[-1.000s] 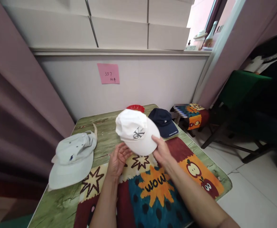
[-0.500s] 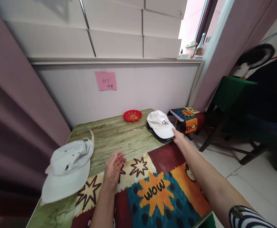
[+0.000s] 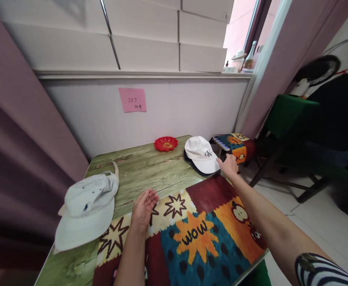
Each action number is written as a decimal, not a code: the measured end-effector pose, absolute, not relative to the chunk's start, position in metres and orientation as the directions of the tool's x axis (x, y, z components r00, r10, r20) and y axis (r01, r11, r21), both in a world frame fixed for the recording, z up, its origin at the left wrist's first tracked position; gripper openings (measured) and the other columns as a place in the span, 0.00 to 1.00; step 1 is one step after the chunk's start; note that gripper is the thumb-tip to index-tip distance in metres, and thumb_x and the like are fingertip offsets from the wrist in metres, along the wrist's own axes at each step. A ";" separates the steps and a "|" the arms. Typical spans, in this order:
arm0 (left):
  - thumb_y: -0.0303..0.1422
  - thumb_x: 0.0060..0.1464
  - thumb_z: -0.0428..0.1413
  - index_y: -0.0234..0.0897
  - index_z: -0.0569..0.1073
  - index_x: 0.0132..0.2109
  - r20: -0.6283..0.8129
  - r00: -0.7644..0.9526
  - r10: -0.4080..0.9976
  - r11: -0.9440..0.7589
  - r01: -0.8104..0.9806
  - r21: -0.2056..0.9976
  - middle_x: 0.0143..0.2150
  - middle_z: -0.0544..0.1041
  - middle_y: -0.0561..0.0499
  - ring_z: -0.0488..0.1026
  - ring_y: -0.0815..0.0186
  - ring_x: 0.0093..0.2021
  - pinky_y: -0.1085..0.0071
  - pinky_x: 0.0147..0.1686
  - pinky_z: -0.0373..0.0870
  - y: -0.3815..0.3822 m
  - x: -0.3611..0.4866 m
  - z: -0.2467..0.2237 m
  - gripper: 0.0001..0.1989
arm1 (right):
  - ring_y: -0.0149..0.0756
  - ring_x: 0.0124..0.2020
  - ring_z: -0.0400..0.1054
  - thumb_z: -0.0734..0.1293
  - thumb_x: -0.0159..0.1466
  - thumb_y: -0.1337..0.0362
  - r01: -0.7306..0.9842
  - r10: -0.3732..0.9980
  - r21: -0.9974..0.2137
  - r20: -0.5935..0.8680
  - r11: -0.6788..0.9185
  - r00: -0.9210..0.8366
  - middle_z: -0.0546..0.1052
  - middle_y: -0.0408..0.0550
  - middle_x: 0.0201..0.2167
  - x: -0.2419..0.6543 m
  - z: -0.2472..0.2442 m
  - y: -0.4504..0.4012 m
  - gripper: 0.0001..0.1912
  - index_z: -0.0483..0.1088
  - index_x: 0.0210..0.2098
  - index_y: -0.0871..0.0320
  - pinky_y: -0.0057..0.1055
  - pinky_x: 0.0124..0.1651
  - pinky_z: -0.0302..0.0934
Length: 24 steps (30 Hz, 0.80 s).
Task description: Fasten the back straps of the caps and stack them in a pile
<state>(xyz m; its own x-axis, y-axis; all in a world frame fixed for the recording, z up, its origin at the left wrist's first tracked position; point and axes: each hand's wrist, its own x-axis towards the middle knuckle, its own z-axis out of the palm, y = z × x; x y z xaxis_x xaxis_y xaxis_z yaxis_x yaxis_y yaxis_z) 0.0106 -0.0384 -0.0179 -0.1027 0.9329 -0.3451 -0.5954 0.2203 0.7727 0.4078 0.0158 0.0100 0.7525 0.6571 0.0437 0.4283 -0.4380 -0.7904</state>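
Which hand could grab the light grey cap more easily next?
Probably the left hand: it's open, holds nothing and is nearer the light grey cap. The right hand is farther off, at the brim of the white cap.

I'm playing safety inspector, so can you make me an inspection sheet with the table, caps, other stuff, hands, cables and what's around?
Surface: green wood-patterned table, partly covered by a colorful mat.
Caps: white cap stacked on a dark cap; pale cap at the left.
Clutter: red dish near the back edge.
Hands: left hand open over the mat, holding nothing; right hand beside the white cap's brim, contact unclear.
Cables: thin dark line by the fan, perhaps a cable.
Surroundings: pink note on the wall, curtain at left, person at right.
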 end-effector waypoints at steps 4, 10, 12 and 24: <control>0.27 0.57 0.57 0.31 0.74 0.38 -0.310 -0.126 0.942 0.190 -0.559 0.807 0.31 0.81 0.44 0.79 0.66 0.29 0.67 0.36 0.78 -0.040 0.013 -0.022 0.03 | 0.57 0.67 0.57 0.70 0.60 0.49 0.754 0.839 -0.547 0.160 -0.362 0.519 0.62 0.66 0.65 0.389 0.005 0.014 0.41 0.57 0.66 0.62 0.53 0.66 0.49; 0.39 0.48 0.65 0.34 0.73 0.42 -0.065 -0.392 0.918 -0.074 -0.327 0.942 0.35 0.79 0.48 0.76 0.69 0.29 0.71 0.32 0.74 -0.059 0.011 -0.018 0.17 | 0.60 0.67 0.55 0.68 0.60 0.50 0.777 0.755 -0.589 0.401 -0.222 0.520 0.62 0.70 0.65 0.349 -0.002 0.006 0.42 0.55 0.66 0.65 0.58 0.66 0.46; 0.40 0.47 0.64 0.36 0.72 0.43 0.104 -0.503 0.858 -0.191 -0.126 0.973 0.37 0.78 0.48 0.76 0.67 0.32 0.70 0.35 0.74 -0.061 0.000 -0.007 0.19 | 0.57 0.67 0.54 0.66 0.61 0.48 0.740 0.697 -0.672 0.525 -0.012 0.488 0.61 0.69 0.65 0.323 0.007 0.004 0.43 0.53 0.67 0.65 0.55 0.66 0.48; 0.46 0.48 0.64 0.39 0.79 0.39 0.443 -0.417 0.794 0.293 0.900 0.321 0.48 0.75 0.40 0.69 0.46 0.52 0.55 0.51 0.64 -0.046 -0.140 0.078 0.17 | 0.46 0.52 0.72 0.72 0.55 0.48 -0.207 0.894 -0.915 0.255 0.346 0.368 0.76 0.62 0.52 0.185 0.061 -0.007 0.31 0.70 0.50 0.63 0.47 0.59 0.63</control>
<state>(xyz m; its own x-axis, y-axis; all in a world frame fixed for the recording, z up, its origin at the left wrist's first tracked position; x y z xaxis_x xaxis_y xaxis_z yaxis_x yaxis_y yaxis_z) -0.1401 -0.0457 0.0775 -0.4166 0.7936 0.4434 0.9005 0.2934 0.3210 0.1855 -0.0067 0.0605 0.3681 0.8942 0.2549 -0.2073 0.3462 -0.9150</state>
